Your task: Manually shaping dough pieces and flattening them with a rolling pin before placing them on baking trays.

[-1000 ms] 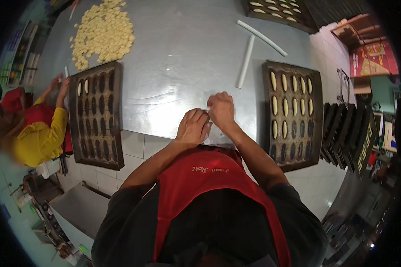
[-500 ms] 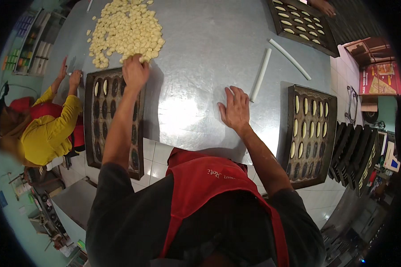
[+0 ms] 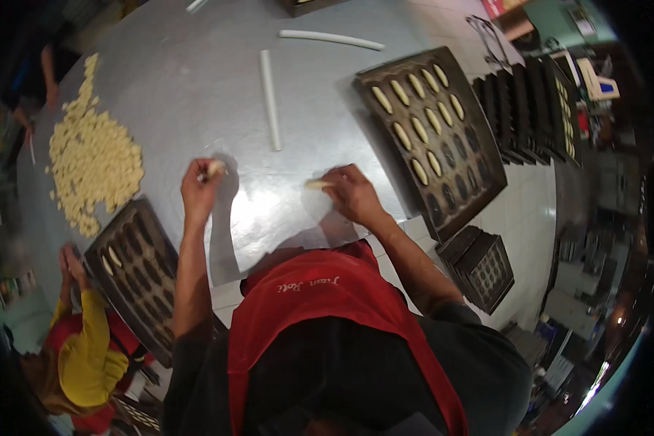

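Since 0.5 s ago: left hand (image 3: 200, 190) pulled back from the dough-piece pile (image 3: 94, 163) to the steel table (image 3: 196, 80), now pinching a small dough piece (image 3: 214, 170); right hand, then flat and spread, now closed on another.

Left to right: co-worker in a yellow sleeve (image 3: 87, 341) at the left mould tray (image 3: 134, 269), mostly empty cavities. Left-hand fingers pressed together on the piece, just above the table. Right hand (image 3: 352, 195) curled over a second dough piece (image 3: 318, 184), its end poking out at the fingertips, resting on the table. Two dough ropes (image 3: 270, 98) lie well beyond. Right mould tray (image 3: 432, 134) about half filled. Risk, my read: soft dough in a tight pinch could deform or stick to the fingers; a loose grip drops it short of a cavity.
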Demonstrator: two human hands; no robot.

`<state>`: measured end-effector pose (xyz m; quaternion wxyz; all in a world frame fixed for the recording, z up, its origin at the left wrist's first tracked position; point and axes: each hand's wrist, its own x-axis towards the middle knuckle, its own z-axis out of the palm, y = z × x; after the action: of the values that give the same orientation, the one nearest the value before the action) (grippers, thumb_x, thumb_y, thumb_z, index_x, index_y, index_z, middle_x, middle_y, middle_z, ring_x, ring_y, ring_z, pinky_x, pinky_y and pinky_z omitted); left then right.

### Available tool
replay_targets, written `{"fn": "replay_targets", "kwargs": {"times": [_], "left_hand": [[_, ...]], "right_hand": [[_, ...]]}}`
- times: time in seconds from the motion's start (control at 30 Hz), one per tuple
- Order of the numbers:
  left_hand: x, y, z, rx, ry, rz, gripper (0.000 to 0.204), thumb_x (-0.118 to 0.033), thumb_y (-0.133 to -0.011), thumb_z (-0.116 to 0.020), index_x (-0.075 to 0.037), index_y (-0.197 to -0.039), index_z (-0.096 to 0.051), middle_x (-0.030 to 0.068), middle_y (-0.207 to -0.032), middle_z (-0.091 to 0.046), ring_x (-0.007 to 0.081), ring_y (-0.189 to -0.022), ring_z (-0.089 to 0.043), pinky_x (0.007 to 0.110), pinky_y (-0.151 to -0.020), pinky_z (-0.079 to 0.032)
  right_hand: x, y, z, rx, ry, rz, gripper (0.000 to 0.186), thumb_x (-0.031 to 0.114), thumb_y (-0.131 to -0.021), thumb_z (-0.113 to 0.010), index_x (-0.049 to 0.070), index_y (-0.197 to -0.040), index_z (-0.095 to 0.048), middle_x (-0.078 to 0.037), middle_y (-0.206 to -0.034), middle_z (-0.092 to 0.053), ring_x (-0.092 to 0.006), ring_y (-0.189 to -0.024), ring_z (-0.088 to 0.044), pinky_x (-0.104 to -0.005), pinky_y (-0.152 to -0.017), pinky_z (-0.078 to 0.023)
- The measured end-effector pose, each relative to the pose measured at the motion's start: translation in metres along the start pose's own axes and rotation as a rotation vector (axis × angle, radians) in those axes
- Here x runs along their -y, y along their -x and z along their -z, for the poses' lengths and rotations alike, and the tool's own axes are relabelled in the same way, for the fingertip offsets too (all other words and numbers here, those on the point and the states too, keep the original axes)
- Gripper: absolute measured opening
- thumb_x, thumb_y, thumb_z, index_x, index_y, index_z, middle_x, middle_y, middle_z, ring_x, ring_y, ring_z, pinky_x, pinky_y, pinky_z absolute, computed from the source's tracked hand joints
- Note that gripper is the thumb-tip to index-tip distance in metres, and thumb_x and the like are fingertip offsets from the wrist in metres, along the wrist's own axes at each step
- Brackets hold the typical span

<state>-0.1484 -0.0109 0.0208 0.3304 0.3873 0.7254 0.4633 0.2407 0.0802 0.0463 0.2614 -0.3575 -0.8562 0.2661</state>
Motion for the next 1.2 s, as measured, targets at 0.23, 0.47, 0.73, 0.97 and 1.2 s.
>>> {"fn": "replay_targets", "kwargs": {"times": [0.23,0.47,0.73,0.97,1.2], "left_hand": [[-0.017,0.068,-0.065,0.038,0.221,0.162,0.021,-0.004,-0.099,-0.078,-0.004,-0.117,-0.067,0.0017,-0.102,-0.070,0.0085,-0.091,-0.063,0.025,-0.083,-0.052],[0.004,0.102,-0.078,-0.118,0.127,0.151,0.020,-0.005,-0.101,-0.076,-0.004,-0.120,-0.070,0.0030,-0.104,-0.073,0.0114,-0.092,-0.068,0.028,-0.084,-0.057],[-0.029,0.105,-0.127,0.085,0.195,0.169,0.043,-0.001,-0.095,-0.080,-0.004,-0.136,-0.068,0.0080,-0.104,-0.077,0.0147,-0.097,-0.074,0.031,-0.089,-0.062],[-0.037,0.119,-0.143,-0.048,-0.779,-0.459,0.043,-0.011,-0.096,-0.072,-0.008,-0.139,-0.072,0.0094,-0.142,-0.072,0.0371,-0.127,-0.065,0.049,-0.109,-0.052],[-0.060,0.144,-0.123,-0.144,-0.706,-0.317,0.060,-0.021,-0.102,-0.064,-0.009,-0.161,-0.054,0.0249,-0.173,-0.037,0.0478,-0.159,-0.034,0.058,-0.127,-0.033]], "right_hand": [[-0.084,0.021,0.177,-0.971,-0.356,-0.425,0.035,0.017,-0.101,-0.079,0.002,-0.130,-0.066,-0.019,-0.118,-0.073,-0.0271,-0.086,-0.074,-0.0355,-0.080,-0.060],[-0.146,0.062,0.176,-0.370,0.597,-0.436,0.042,0.008,-0.088,-0.081,0.004,-0.128,-0.069,-0.022,-0.120,-0.071,-0.0462,-0.113,-0.065,-0.0531,-0.097,-0.054],[-0.003,-0.155,-0.045,0.179,-0.009,0.010,0.054,0.037,-0.102,-0.073,0.013,-0.149,-0.064,-0.024,-0.133,-0.061,-0.0452,-0.124,-0.058,-0.0547,-0.102,-0.053],[-0.008,-0.208,-0.118,0.251,0.308,0.079,0.042,0.032,-0.099,-0.075,0.005,-0.130,-0.069,-0.023,-0.128,-0.063,-0.0427,-0.119,-0.060,-0.0520,-0.103,-0.052],[-0.018,-0.052,-0.041,0.300,0.011,0.452,0.036,0.002,-0.089,-0.077,0.002,-0.125,-0.071,-0.017,-0.119,-0.072,-0.0392,-0.111,-0.066,-0.0482,-0.100,-0.055]]}}
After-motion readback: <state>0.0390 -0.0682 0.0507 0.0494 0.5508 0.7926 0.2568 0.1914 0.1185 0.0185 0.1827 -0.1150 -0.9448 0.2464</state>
